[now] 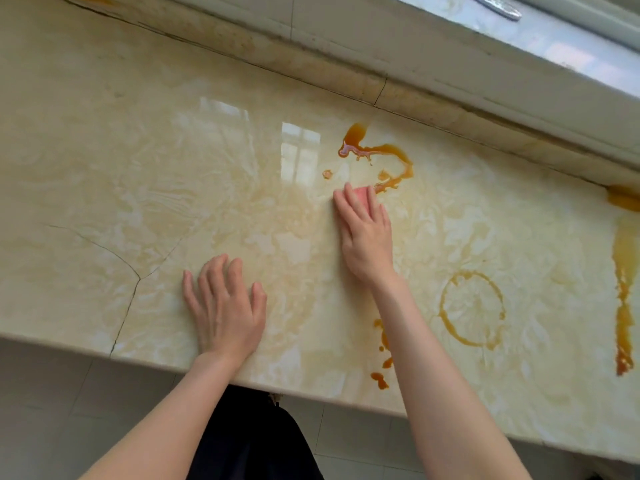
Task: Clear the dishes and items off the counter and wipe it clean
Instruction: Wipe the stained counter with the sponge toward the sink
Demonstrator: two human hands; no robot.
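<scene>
The left hand lies flat, fingers spread, on the counter near its front edge, with a brown ring stain off to the right. Farther back, the right hand presses a pink sponge under straight fingers, at the edge of an orange-brown spill.

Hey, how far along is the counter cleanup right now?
Done: no dishes show on the visible counter, and its left part looks wiped. In hand: the right hand presses a pink sponge at the brown puddle; the left hand rests flat. Left: that puddle, the ring stain, the front drips and the long streak.
</scene>
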